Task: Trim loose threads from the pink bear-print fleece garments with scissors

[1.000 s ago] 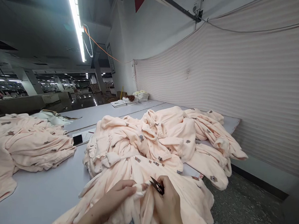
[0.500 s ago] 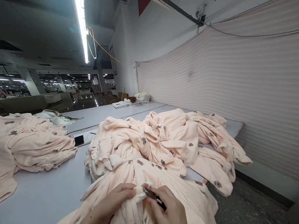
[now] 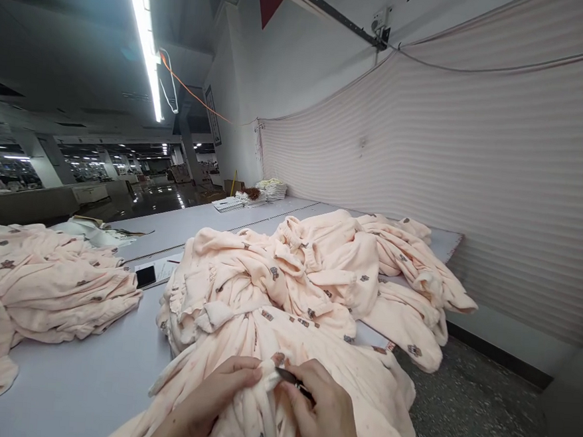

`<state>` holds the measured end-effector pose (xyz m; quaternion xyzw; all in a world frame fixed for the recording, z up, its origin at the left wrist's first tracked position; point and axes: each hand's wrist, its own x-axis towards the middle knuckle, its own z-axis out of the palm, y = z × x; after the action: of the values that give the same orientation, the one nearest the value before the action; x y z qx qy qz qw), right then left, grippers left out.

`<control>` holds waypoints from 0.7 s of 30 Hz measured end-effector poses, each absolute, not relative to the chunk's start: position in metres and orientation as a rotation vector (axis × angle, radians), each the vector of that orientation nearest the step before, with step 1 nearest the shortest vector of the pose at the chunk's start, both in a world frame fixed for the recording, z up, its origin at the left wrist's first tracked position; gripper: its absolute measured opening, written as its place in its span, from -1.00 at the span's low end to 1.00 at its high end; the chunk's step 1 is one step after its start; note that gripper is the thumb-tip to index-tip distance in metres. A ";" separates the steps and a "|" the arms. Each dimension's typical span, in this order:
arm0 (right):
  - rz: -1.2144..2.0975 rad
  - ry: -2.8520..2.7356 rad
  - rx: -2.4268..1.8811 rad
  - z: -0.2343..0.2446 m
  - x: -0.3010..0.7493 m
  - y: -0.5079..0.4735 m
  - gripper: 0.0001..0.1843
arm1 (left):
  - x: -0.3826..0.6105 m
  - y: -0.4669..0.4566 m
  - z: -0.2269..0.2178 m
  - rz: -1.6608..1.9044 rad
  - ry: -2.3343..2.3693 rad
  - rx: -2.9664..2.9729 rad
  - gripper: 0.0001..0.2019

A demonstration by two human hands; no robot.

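A soft peach garment point(image 3: 263, 336) with small brown motifs lies bunched in front of me at the table's near edge. My left hand point(image 3: 213, 399) pinches a fold of its fabric, fingers closed. My right hand point(image 3: 320, 413) is closed on small black thread snips point(image 3: 293, 380), whose tip points at the pinched fold between both hands. More of the same peach garments point(image 3: 348, 262) are heaped just beyond.
A second pile of peach garments point(image 3: 52, 282) lies on the left of the grey table point(image 3: 85, 377). A black phone point(image 3: 145, 276) rests on paper between the piles. Stacked white cloth point(image 3: 272, 188) sits far back. A striped wall runs along the right; speckled floor is at lower right.
The snips have dropped from raised above the fabric to lying low against the pinched fold. My right hand closed in toward my left. The view shifted slightly.
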<state>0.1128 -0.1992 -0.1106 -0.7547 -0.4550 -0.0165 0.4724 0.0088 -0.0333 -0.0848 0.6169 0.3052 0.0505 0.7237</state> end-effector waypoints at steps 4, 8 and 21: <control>-0.016 -1.120 -1.834 -0.108 0.115 -0.201 -0.79 | 0.012 -0.039 -0.073 0.057 0.510 1.394 -0.80; 0.032 -0.790 -1.766 -0.122 0.134 -0.218 -0.75 | 0.002 -0.034 -0.043 0.250 0.444 1.641 -0.79; 0.452 -0.408 -1.396 -0.138 0.148 -0.235 -0.59 | 0.037 -0.062 -0.043 0.166 0.383 2.489 -0.71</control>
<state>0.1482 -0.2353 -0.1385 -0.6325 -0.1848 0.2048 0.7238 0.0374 -0.0619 -0.0430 0.9396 0.1445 0.0625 0.3040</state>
